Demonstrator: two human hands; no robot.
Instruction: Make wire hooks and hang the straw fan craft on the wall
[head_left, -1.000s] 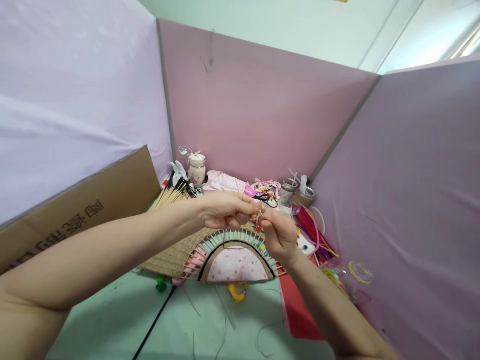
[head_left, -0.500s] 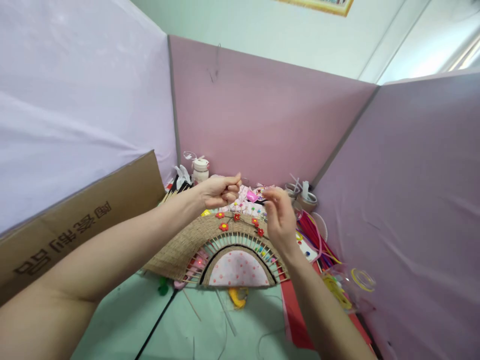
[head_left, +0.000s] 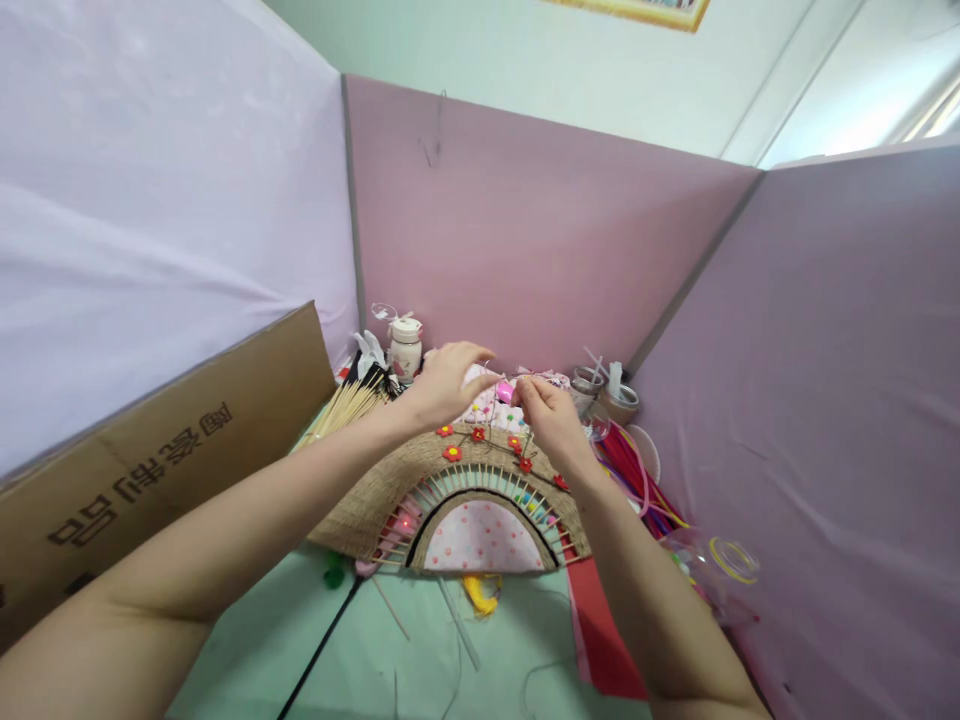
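A half-round woven straw fan (head_left: 360, 505) with wooden ribs, small red flowers and a pink dotted centre lies on the green table. Both hands hover above its far edge, close together. My left hand (head_left: 442, 385) pinches something thin, perhaps a thread or wire, between thumb and fingers. My right hand (head_left: 544, 415) is closed in a pinch just to its right, on the same thin piece as far as I can see. What they hold is too small to name.
A cardboard panel (head_left: 150, 450) leans at the left. Bamboo sticks (head_left: 345, 405), a small white jar (head_left: 405, 345), clear cups (head_left: 607, 395), coloured pipe cleaners (head_left: 630, 470) and red paper (head_left: 600, 630) crowd the far and right side. Pink partitions wall the desk.
The hands rose from the fan's ribs and parted, then came together again above its far edge. The view tilted up slightly and the red flowers came into sight.
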